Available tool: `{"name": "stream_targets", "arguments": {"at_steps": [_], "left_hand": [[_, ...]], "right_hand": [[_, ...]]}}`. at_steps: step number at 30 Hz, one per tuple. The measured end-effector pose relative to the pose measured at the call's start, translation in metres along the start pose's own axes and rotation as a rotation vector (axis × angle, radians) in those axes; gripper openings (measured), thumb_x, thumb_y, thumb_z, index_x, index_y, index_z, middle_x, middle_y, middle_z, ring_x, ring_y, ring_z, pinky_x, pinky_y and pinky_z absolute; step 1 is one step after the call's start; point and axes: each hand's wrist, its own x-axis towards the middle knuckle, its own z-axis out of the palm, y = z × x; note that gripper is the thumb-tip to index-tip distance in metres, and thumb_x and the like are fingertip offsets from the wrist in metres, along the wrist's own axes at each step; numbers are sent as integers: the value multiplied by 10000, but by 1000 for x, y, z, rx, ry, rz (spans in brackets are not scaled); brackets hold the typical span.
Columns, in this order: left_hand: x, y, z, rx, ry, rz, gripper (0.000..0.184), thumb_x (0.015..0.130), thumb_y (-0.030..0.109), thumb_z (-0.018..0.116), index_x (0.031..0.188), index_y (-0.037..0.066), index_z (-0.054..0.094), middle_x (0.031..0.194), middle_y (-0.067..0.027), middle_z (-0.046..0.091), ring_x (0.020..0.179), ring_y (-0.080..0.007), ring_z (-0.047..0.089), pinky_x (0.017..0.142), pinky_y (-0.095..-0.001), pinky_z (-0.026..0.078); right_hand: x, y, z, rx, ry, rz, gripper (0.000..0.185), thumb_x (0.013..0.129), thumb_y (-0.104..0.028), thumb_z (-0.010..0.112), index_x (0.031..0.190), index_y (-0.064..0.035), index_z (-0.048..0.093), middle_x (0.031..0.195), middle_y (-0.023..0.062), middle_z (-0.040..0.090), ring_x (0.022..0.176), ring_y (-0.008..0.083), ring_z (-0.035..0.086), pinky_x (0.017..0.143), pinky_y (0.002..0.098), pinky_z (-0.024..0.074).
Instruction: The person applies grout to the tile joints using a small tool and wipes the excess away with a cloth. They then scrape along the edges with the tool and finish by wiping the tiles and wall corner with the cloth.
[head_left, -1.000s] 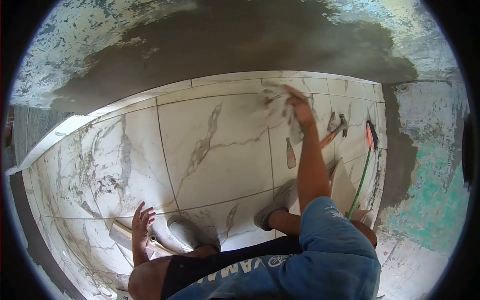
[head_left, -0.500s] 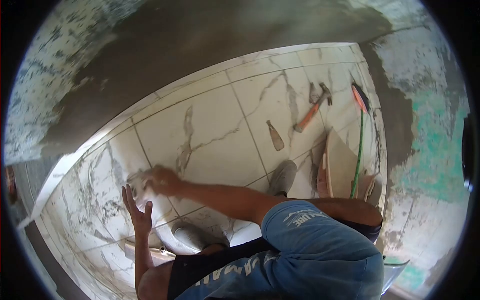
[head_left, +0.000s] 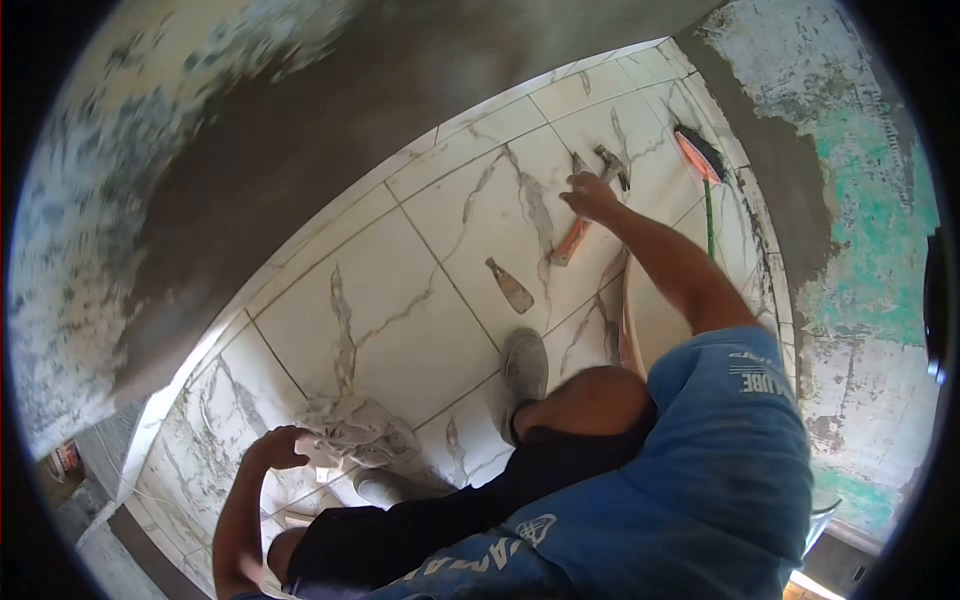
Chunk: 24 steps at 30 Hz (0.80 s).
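Observation:
The crumpled grey-white rag (head_left: 362, 432) hangs bunched above the grey shoe at the lower left, its left edge in the bent fingers of my left hand (head_left: 280, 448). My right hand (head_left: 592, 196) is low over the tools at the upper right, fingers curled down. It partly covers the orange-handled hammer (head_left: 570, 243), whose head shows just beyond the hand. The tip of a small pointed tool (head_left: 578, 162) shows past my fingers; what they grip is hidden. A scraper (head_left: 510, 286) with a worn blade lies apart on the tiles.
White veined floor tiles (head_left: 400, 290) run along the partly plastered wall (head_left: 270, 180). A broom (head_left: 700, 155) with a green handle lies at the right, near a pale curved piece (head_left: 655, 315). My shoe (head_left: 524, 370) stands below the scraper.
My right hand has left the rag beside my left hand and moved up and right to the hammer. My left hand has gone from spread fingers to bent ones at the rag. The view has turned.

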Motion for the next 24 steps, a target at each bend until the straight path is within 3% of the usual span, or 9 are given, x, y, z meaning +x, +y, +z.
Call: {"name": "stream_targets", "arguments": {"at_steps": [2,4,6,8,12,14,17,19,24], "left_hand": [[29,8,-33,31,27,28,619,733,302,755,1285,89,576,1198,-199,622,1097,-369,602,984,-429,469],[60,56,-77,-128,192,-151,592,761,264,739,1286,55,562,1192,-209,611,1113,-365,582,1002,-430,450],[122,42,-71,-21,702,34,551,790,209,712,1283,30,544,1187,-221,595,1134,-380,552,1022,-436,419],[174,74,-83,-66,983,-49,582,807,200,705,1309,0,489,1275,-237,531,1220,-389,472,1044,-459,383],[268,153,-102,-113,1437,-354,608,889,278,635,1377,2,398,1420,-251,364,1323,-428,323,1078,-543,296],[303,179,-107,-69,1478,-534,608,911,333,583,1388,11,386,1435,-255,340,1337,-429,306,1089,-549,273],[314,189,-113,-45,1462,-732,636,939,430,496,1410,26,358,1465,-257,295,1364,-420,275,1105,-552,241],[306,190,-113,-45,1393,-774,660,945,472,459,1421,31,341,1479,-255,274,1378,-410,260,1111,-550,231],[313,184,-111,-13,1409,-789,694,945,491,460,1420,-3,347,1490,-241,273,1394,-388,251,1117,-531,232]], "right_hand": [[25,33,17,17,74,91,553,830,-464,644,1244,-102,592,1274,139,566,1238,321,500,1003,416,421],[41,39,37,44,136,186,557,841,-472,630,1257,-106,575,1294,137,551,1214,319,516,976,428,437],[42,26,49,-290,420,298,476,889,-426,581,1252,-117,568,1313,125,534,1161,310,540,912,447,459],[51,24,60,-277,398,301,398,918,-347,542,1250,-131,580,1292,110,550,1126,301,554,869,452,468],[52,-43,69,343,398,-389,335,910,-154,524,1234,-109,594,1097,124,649,980,338,617,846,439,484],[38,-110,70,674,338,-508,243,902,-172,594,1121,-73,630,962,135,651,907,345,603,805,421,491],[56,-158,85,690,66,-449,260,855,-182,600,1100,-135,673,1027,66,666,995,287,600,825,408,493],[76,-171,106,325,171,-800,205,830,-237,629,1020,-202,695,971,4,654,990,236,578,826,384,479],[90,-155,116,224,354,-804,159,813,-234,678,969,-227,708,960,-20,647,983,206,558,910,370,424]]}}
